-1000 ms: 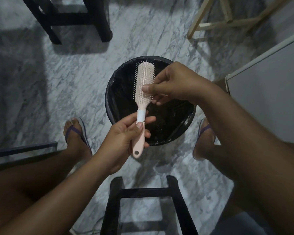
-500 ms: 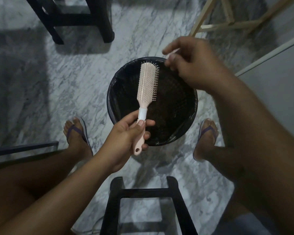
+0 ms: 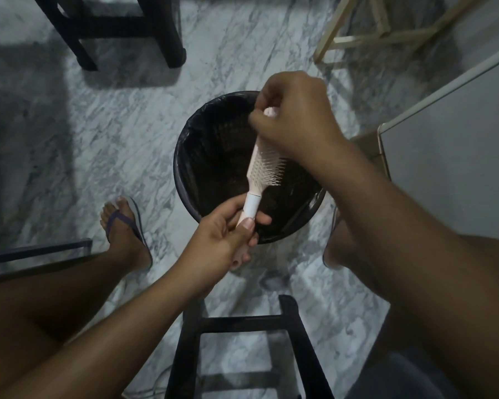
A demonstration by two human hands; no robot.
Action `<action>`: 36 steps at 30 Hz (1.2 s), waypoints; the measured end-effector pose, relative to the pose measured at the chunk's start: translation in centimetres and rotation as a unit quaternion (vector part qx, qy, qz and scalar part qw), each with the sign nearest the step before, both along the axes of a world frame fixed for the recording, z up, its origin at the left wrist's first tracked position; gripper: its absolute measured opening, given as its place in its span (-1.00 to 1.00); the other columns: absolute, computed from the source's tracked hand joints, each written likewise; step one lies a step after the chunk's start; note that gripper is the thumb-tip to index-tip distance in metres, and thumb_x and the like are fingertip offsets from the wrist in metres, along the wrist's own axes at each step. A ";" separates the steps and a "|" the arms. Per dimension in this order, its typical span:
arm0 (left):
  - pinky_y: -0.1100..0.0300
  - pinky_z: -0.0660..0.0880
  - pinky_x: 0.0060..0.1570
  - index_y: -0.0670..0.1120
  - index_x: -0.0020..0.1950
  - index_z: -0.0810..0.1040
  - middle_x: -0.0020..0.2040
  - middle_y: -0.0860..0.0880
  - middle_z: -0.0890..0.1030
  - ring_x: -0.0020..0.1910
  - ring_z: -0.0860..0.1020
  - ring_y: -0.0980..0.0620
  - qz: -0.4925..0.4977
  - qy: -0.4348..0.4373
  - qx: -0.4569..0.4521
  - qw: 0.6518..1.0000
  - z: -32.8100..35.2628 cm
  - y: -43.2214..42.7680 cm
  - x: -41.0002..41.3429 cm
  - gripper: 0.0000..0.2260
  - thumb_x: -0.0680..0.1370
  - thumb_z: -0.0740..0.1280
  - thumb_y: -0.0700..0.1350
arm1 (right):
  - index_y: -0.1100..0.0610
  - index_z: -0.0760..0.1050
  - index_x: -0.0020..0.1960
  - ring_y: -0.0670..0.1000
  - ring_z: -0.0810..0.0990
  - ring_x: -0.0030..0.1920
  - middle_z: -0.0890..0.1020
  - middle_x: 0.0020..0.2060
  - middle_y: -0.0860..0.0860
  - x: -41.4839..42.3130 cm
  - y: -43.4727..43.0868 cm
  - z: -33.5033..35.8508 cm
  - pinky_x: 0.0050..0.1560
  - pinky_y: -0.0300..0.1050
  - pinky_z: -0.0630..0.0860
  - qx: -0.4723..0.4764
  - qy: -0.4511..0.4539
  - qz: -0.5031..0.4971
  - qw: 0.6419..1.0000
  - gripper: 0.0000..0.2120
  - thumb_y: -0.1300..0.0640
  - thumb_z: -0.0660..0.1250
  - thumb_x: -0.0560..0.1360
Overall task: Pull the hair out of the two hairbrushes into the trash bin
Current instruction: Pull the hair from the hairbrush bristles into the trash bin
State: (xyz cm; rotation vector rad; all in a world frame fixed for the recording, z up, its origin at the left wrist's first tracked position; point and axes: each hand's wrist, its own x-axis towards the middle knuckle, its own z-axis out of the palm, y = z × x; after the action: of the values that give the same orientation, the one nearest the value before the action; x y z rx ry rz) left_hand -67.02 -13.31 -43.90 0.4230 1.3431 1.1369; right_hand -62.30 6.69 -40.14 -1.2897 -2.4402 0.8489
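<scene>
A pale pink hairbrush (image 3: 261, 168) with a white collar on its handle is held over the round trash bin (image 3: 185, 174), which is lined with a black bag. My left hand (image 3: 225, 240) grips the handle from below. The brush is turned on its side, bristles pointing right. My right hand (image 3: 294, 116) covers the top of the brush head, fingers pinched at the bristles there. Whether hair is between those fingers cannot be told. Only one hairbrush is in view.
My two feet in flip-flops (image 3: 127, 226) flank the bin on the marble floor. A black stool frame (image 3: 242, 341) stands just in front of me, another black stool (image 3: 113, 27) at the far left, a light wooden frame (image 3: 380, 33) far right, a white cabinet (image 3: 450, 156) on the right.
My right hand has come back down from above the bin's far rim onto the top of the brush head. The brush has turned so its bristles face right.
</scene>
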 end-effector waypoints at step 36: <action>0.21 0.44 -0.35 -0.15 0.45 0.43 -0.11 0.04 0.57 -0.27 0.44 0.10 0.038 -0.010 -0.013 0.999 -0.4 0.4 -1.6 -0.67 0.68 0.18 -0.23 | 0.05 0.65 0.03 0.16 0.64 0.00 0.65 0.01 0.06 0.5 -2.8 -0.2 -0.01 0.09 0.60 0.040 -0.124 0.134 0.982 -0.83 -0.01 0.39 0.53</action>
State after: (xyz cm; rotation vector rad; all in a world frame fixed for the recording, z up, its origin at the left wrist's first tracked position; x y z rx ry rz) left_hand -68.66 -12.95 -44.34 0.3424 1.3641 1.1810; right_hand -61.78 3.87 -40.31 -1.1140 -2.8605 0.6762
